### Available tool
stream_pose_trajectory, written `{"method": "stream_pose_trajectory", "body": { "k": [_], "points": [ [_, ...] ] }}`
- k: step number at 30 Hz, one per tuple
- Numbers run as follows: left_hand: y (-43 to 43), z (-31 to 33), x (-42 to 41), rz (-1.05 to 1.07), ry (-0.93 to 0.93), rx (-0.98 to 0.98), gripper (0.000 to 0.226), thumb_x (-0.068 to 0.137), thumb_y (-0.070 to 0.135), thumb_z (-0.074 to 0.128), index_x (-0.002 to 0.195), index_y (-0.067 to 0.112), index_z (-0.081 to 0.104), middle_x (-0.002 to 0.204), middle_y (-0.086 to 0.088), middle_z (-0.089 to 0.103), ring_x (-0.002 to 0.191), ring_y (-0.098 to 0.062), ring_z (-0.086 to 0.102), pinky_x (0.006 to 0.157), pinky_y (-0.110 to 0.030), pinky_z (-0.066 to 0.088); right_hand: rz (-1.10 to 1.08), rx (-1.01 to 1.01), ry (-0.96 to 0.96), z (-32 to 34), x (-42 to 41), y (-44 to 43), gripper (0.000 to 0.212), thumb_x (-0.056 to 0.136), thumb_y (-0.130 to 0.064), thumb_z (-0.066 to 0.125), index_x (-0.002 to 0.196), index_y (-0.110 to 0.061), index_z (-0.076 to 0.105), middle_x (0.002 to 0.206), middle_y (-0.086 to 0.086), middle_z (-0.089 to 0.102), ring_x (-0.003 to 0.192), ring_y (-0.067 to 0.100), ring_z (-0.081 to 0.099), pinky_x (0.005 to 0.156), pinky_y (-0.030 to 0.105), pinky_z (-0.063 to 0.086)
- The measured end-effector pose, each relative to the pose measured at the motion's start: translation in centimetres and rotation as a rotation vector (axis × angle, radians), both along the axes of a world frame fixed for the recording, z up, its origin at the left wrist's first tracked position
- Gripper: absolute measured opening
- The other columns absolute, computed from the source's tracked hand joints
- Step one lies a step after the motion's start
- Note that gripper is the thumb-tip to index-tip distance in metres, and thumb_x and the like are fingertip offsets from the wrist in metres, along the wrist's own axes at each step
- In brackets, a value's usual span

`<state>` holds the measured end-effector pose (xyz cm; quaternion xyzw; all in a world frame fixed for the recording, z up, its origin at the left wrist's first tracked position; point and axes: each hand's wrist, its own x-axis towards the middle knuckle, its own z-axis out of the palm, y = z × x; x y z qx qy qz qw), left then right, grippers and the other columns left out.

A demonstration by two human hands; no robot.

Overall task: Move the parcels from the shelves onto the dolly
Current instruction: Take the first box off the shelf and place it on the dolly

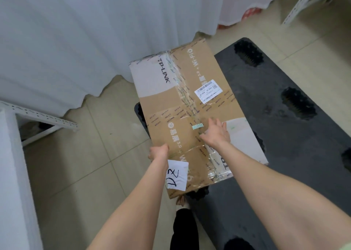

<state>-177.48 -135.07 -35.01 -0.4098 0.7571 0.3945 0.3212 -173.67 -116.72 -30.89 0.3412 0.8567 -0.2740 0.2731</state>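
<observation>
TP-LINK cardboard parcel (182,101) lies across the left edge of the dark grey dolly (284,136). The left hand (158,152) grips its near left edge, while the right hand (215,132) rests flat on top, fingers spread.

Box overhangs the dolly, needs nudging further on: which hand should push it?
Probably the left hand: it grips the box's overhanging edge; the right hand only lies open on top.

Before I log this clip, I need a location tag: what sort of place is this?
Probably a storeroom or parcel depot: a taped, labelled cardboard box, a black dolly, and white slotted-metal shelving.
</observation>
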Motion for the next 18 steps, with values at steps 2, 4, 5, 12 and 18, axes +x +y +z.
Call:
{"method": "stream_pose_trajectory", "body": {
  "k": [2, 4, 5, 12, 18],
  "points": [
    [0.1, -0.1, 0.5, -0.003, -0.01, -0.015, 0.051, 0.083, 0.016, 0.057, 0.131, 0.004, 0.045, 0.136, -0.017, 0.045, 0.115, -0.036, 0.05, 0.093, -0.04, 0.045, 0.02, -0.001, -0.003, 0.0, 0.4, 0.4, 0.075, 0.093, -0.034, 0.058, 0.153, -0.019, 0.016, 0.162, 0.006, 0.009, 0.148, 0.035, 0.003, 0.118, 0.046, 0.021],
    [0.6, -0.1, 1.0, 0.005, -0.026, -0.054, 0.051, 0.082, 0.016, 0.057, 0.13, 0.004, 0.045, 0.134, -0.018, 0.046, 0.114, -0.036, 0.05, 0.097, -0.043, 0.046, 0.035, 0.015, -0.018, -0.3, 1.2, 1.7, 0.076, 0.093, -0.036, 0.057, 0.154, -0.019, 0.014, 0.162, 0.007, 0.007, 0.149, 0.034, 0.002, 0.118, 0.046, 0.021],
    [0.8, -0.2, 1.2, 0.003, -0.032, -0.075, 0.051, 0.082, 0.016, 0.057, 0.129, 0.003, 0.045, 0.132, -0.019, 0.046, 0.113, -0.037, 0.051, 0.097, -0.044, 0.047, 0.032, 0.02, -0.029, -0.7, 1.7, 2.6, 0.078, 0.093, -0.036, 0.057, 0.154, -0.019, 0.012, 0.162, 0.008, 0.006, 0.149, 0.034, 0.002, 0.118, 0.046, 0.02],
    [1.9, -1.7, 3.0, 0.067, 0.015, -0.185, 0.054, 0.079, 0.019, 0.058, 0.128, 0.002, 0.044, 0.13, -0.019, 0.049, 0.118, -0.036, 0.049, 0.099, -0.046, 0.046, 0.008, 0.072, -0.064, -3.0, 3.1, 7.8, 0.087, 0.09, -0.031, 0.063, 0.155, -0.018, 0.006, 0.161, 0.013, 0.001, 0.148, 0.035, 0.005, 0.118, 0.047, 0.02],
    [2.7, -2.2, 4.8, 0.003, 0.021, -0.285, 0.064, 0.083, 0.028, 0.057, 0.139, 0.011, 0.032, 0.141, -0.015, 0.035, 0.124, -0.038, 0.044, 0.105, -0.049, 0.037, -0.067, 0.108, -0.014, -5.3, 4.0, 9.0, 0.098, 0.081, -0.047, 0.07, 0.153, -0.017, 0.011, 0.16, 0.007, 0.005, 0.143, 0.038, 0.014, 0.109, 0.05, 0.028]
  ]
}}
